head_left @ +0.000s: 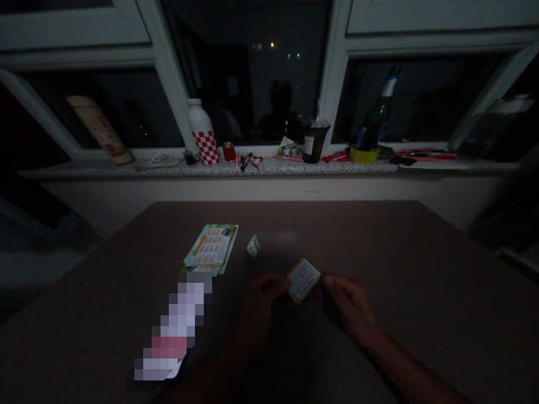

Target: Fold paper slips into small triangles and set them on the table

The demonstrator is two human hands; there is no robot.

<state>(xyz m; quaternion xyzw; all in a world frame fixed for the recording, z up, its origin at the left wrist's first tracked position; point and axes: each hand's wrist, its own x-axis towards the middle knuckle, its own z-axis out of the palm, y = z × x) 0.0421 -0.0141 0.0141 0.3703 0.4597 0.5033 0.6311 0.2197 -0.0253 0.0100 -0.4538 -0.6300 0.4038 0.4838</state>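
Note:
A small square of printed paper (303,280), with lines of text and a green edge, is held just above the table and turned like a diamond. My left hand (263,300) pinches its left corner between thumb and fingers. At the opposite corner, my right hand (351,303) has its thumb and fingertips closed on the paper. A small folded paper piece (253,247) sits on the table beyond my left hand. Further left lies a stack of printed sheets (213,247), with a blurred-out phone-like device (177,331) in front of it. Dim light hides some of my fingers.
The brown table (357,224) reaches a wall under a granite windowsill (168,167). On the sill stand a red-checked white bottle (206,143), a dark cup (315,145), a green glass bottle (374,120) by yellow tape (364,155), a tan cylinder (101,132) and several small items.

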